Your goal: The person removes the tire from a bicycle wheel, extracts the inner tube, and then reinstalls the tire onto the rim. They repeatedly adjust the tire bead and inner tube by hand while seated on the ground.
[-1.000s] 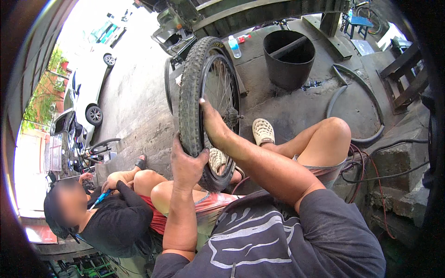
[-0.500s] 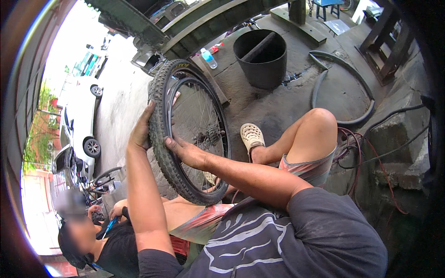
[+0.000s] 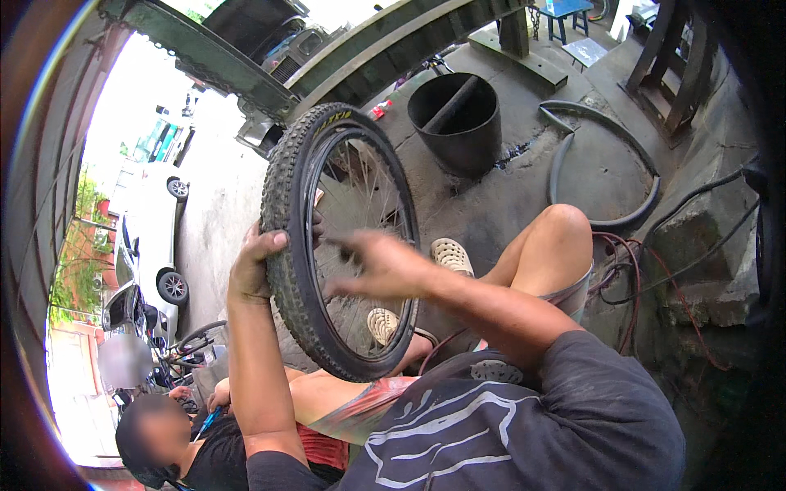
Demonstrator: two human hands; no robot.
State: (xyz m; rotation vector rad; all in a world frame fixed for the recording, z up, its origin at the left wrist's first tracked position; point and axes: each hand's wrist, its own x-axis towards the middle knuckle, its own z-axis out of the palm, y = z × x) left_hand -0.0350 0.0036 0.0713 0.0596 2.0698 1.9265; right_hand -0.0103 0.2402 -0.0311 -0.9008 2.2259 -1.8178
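Observation:
A bicycle wheel (image 3: 280,307) with a knobbly black tyre stands tilted between my arms, its lower edge by my thigh. My left hand (image 3: 252,268) grips the tyre's left side. Its thumb lies across the tread and its fingertips show inside the rim. In front of the spokes (image 3: 360,184), my right hand (image 3: 385,263) is smeared by motion. Its thumb and fingers point left toward the rim, but their exact pose is unclear. The hub is mostly hidden behind that hand.
Beyond the wheel stands a black bucket (image 3: 454,151) with a bar across its top. A loop of thick hose (image 3: 610,222) lies on the floor at right, near red and black cables (image 3: 634,286). Another person (image 3: 217,458) sits close at my lower left. Metal beams (image 3: 393,49) span the far side.
My right hand has come off the rim and moved right, over the spokes. The wheel has turned slightly to face me more. My left hand has shifted slightly lower on the tyre.

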